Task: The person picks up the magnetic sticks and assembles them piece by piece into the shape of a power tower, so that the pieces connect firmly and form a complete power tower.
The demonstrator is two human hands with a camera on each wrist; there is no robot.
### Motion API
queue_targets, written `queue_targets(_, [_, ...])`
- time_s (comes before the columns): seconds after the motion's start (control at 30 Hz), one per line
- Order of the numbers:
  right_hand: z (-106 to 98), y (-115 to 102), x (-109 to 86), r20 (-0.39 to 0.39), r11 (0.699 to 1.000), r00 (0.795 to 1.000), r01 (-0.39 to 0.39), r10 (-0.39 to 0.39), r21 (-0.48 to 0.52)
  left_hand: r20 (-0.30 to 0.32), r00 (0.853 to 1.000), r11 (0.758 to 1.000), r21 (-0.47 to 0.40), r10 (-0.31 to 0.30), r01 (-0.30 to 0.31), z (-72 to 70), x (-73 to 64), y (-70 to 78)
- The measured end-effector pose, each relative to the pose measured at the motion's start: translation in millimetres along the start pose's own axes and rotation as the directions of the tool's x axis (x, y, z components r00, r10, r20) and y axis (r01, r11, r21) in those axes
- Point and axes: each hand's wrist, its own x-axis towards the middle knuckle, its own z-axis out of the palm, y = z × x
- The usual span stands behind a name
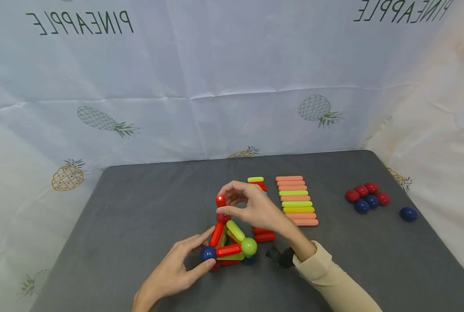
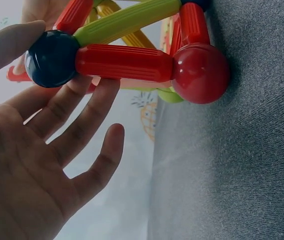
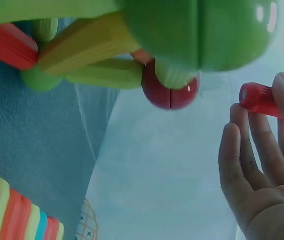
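A frame of coloured rods and balls stands on the table in front of me. My left hand [image 1: 179,265] holds it at a blue ball [image 1: 208,253], thumb on the near side and fingers behind, as the left wrist view shows. Above the frame, my right hand [image 1: 255,208] pinches a red rod [image 1: 220,200] [image 3: 258,99] between thumb and fingers. That rod stands nearly upright over a red ball [image 1: 225,217] at the frame's far corner. In the right wrist view its end points toward the frame. A green ball [image 1: 249,247] marks the frame's right corner.
Behind my right hand lies a column of rods [image 1: 264,238], partly hidden by it. Another column of pink, green and yellow rods [image 1: 296,198] lies right of that. Several red and blue balls [image 1: 361,206] cluster farther right, with a lone blue ball [image 1: 408,214] near the table edge.
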Motion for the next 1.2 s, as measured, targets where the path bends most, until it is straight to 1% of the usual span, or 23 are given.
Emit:
queue_targets(0.17, [4,5,-4.9,0.002,1.0,1.0,-0.02,0.02,0.007,0.008,1.0,1.0,0.009,0.013,-0.013,-0.6,-0.3,-0.7])
queue_targets(0.37, [10,14,-6.7,0.015,0.998,0.999,-0.042,0.043,-0.035,0.005,1.0,1.0,0.012,0.017,-0.017,-0.3,-0.6,-0.2])
queue_targets(0.53, [11,14,-7.3,0.014,0.998,0.999,-0.046,0.047,-0.045,-0.007,1.0,0.999,0.021,0.025,-0.025,0.5,-1.5,-0.5])
queue_targets(0.77, [12,14,-8.3,0.01,0.997,0.997,-0.078,0.078,-0.03,-0.008,1.0,1.0,0.012,0.026,-0.026,1.4,-2.2,-0.6])
queue_targets(0.93, [13,15,-8.2,0.015,0.998,0.998,-0.059,0.06,-0.032,-0.011,1.0,1.0,0.015,0.019,-0.019,2.1,-2.8,0.0])
queue_targets(1.1, [10,14,-13.7,0.008,0.998,0.999,-0.051,0.051,-0.042,-0.018,0.998,0.998,0.027,0.056,-0.056,2.9,-4.0,-0.9])
queue_targets(1.2, [5,16,-21.7,-0.023,0.995,0.999,-0.039,0.037,-0.093,-0.024,0.995,0.995,0.036,0.095,-0.094,-0.8,-2.8,-4.4])
